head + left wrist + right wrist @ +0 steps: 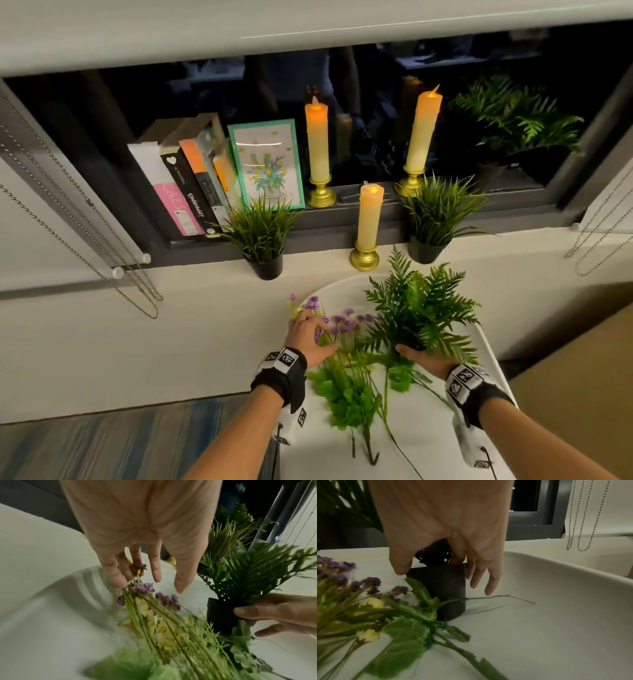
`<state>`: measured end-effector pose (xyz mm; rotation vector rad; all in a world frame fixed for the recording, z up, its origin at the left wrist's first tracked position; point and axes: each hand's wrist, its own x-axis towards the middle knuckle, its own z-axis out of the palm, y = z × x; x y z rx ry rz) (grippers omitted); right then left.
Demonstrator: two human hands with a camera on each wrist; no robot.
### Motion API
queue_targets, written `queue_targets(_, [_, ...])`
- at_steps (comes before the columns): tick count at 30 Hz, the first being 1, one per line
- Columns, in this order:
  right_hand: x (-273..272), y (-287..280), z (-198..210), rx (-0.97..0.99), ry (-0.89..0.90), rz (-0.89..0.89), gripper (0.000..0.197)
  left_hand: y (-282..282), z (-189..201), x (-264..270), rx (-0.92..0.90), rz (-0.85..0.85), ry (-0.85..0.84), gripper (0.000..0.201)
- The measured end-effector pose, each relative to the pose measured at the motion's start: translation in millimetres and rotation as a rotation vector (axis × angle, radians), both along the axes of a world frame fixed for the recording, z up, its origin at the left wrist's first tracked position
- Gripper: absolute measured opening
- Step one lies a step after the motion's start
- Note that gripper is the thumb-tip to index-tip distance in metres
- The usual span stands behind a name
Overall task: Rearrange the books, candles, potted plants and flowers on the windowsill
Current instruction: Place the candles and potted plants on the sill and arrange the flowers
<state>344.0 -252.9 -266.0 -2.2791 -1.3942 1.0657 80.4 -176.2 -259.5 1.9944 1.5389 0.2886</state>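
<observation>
Standing on the white table [442,442], a fern [419,308] in a black pot [444,588] is gripped by the right hand [426,359]: thumb on one side of the pot's rim, fingers [488,582] on the other. The grip is curled round the pot, which is upright.

Beside it, a loose bunch of flowers [342,359] is laid flat on the table, purple and yellow heads toward the windowsill [191,270], cut stems toward the person. The left hand [308,334] is placed over the purple heads; fingers [154,566] are seen nearly straight and spread, tips touching the blooms. No pinch is seen.

On the windowsill: a row of books [185,185] leaned at the left, a framed flower picture [267,164] next to them, two tall candles [317,140] [421,130] on gold holders at the back, a shorter candle [369,219] in front between two grass plants [260,233] [435,212] in black pots. All three candles are lit. Bead chains [102,240] are hung at both sides.
</observation>
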Motion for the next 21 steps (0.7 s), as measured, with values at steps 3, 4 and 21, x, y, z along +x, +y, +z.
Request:
queue_targets(3, [1, 2, 2, -0.027, 0.031, 0.019, 0.073, -6, 0, 9, -0.033, -0.024, -0.041, 0.032])
queue_targets(4, [0, 2, 7, -0.032, 0.041, 0.021, 0.074, -8, 1, 13, -0.043, -0.03, -0.053, 0.03])
queue_targets(21, [22, 13, 13, -0.006, -0.058, 0.338, 0.091, -15, 37, 100, -0.166, -0.153, 0.015, 0.049])
